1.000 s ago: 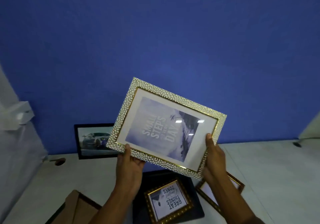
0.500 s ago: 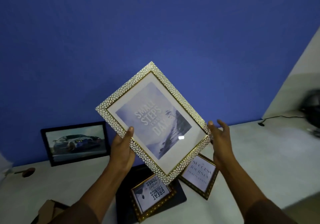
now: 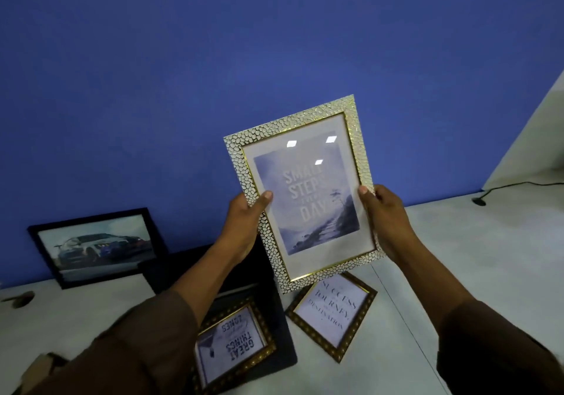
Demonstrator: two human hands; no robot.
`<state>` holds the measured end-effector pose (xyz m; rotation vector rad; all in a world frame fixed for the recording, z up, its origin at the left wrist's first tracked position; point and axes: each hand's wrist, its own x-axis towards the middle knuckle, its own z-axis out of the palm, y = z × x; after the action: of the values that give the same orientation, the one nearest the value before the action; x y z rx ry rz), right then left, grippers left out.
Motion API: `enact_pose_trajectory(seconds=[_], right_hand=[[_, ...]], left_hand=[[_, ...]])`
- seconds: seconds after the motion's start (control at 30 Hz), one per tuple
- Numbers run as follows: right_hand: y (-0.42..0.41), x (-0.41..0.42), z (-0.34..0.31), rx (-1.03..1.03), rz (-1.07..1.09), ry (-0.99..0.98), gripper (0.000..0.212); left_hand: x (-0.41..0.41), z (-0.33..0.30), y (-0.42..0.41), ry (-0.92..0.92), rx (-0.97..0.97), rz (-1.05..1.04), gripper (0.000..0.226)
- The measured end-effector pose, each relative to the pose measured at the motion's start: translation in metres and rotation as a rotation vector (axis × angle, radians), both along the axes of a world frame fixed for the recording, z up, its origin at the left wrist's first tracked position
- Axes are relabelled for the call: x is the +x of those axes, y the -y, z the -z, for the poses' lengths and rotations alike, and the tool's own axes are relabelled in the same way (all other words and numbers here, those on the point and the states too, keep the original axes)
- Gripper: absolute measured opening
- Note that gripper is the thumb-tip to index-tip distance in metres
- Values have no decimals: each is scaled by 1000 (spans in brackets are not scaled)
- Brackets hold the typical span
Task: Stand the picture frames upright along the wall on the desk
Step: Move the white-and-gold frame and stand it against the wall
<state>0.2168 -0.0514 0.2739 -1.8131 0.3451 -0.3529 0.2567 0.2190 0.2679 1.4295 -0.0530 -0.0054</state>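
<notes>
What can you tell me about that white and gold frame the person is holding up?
The pebble-textured frame is white with gold edging and a gold inner lip. Behind glass that reflects ceiling lights sits a white mat around a misty bluish landscape print reading "Small Steps Every Day". It is held in portrait, tilted slightly, in the air above the desk and in front of the blue wall. The left hand grips its left edge and the right hand its right edge, thumbs on the front.

Black frame [image 3: 283, 327] partly behind forearm [image 3: 195, 278]
</notes>
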Motion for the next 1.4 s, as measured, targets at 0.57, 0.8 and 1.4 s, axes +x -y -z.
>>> enact_pose_trajectory(seconds=[0.57,0.8,1.4], right_hand=[[128,167,136,-334,-135,-92,35],[123,211,164,-468,-184,-149,31],[115,269,224,-512,-267,-201,27]], left_hand=[[131,72,115,-419,608,-58,22],[178,139,100,-402,617,-164,46],[219,167,104,-410,864,-156,47]])
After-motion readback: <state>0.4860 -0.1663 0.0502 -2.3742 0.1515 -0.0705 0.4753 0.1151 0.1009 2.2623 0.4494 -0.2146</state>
